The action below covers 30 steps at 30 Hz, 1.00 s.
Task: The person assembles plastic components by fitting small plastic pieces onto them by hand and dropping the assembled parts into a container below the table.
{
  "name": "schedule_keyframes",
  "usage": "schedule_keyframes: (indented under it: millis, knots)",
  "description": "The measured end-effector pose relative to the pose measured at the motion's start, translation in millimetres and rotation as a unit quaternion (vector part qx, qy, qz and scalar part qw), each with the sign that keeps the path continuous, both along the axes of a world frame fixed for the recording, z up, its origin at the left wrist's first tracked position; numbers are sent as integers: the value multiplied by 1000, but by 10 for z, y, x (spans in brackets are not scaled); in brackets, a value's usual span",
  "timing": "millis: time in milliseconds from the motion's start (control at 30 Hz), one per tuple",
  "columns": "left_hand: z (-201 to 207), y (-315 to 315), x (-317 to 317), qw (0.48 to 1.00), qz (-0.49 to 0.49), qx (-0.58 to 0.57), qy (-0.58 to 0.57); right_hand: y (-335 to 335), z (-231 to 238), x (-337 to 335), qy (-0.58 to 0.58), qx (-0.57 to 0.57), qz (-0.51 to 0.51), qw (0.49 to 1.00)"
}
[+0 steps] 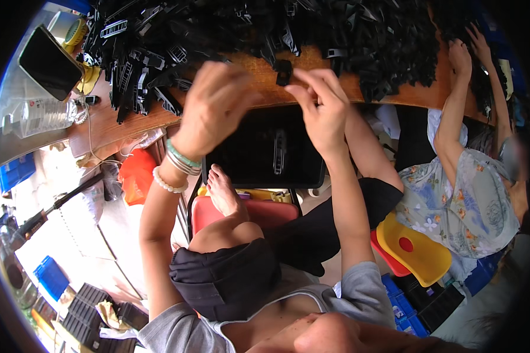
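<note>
A heap of black plastic parts point(359, 41) covers the wooden table point(253, 67). At its near edge my right hand point(325, 106) is closed, thumb and forefinger pinched at a small square black plastic part point(284, 73). To the left, my left hand point(211, 109) is raised over the table edge, its fingers smeared by motion; a dark piece shows by its fingertips, but whether it is held I cannot make out. Below both hands lies a black tray point(241, 162) with one long slotted part point(279, 152) in it.
At the left stand a phone point(52, 63) on a yellow holder and a clear plastic bottle point(41, 116). An orange-red bag point(136, 176) hangs below the table. A co-worker in a floral top point(453, 200) reaches into the heap at right, beside a yellow stool point(415, 250).
</note>
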<state>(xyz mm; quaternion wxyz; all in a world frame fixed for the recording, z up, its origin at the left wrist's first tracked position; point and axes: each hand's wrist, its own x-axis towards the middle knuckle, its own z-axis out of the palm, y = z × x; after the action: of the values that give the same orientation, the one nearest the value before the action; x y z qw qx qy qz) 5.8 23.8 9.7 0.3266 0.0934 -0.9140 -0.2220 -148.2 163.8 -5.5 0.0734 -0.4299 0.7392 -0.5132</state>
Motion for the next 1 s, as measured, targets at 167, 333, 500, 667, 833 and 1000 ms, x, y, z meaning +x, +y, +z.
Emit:
schedule_keyframes:
  millis: [167, 333, 500, 667, 833, 1000]
  knots:
    - [94, -150, -71, 952, 115, -244, -145, -211, -39, 26, 210, 71, -42, 974]
    - [41, 42, -181, 982, -13, -149, -111, -71, 22, -16, 3, 7, -61, 998]
    - [3, 98, -216, 998, 11, -54, -42, 128, -23, -175, 201, -11, -29, 979]
    - [-120, 34, -148, 999, 44, -10, -24, 208, 131, -35, -17, 13, 40, 999]
    - [-166, 20, -138, 999, 31, -3, -28, 267, 57, 51, -25, 25, 35, 999]
    - [-153, 93, -181, 1000, -1, -2, -21, 172, 69, 31, 13, 5, 57, 998]
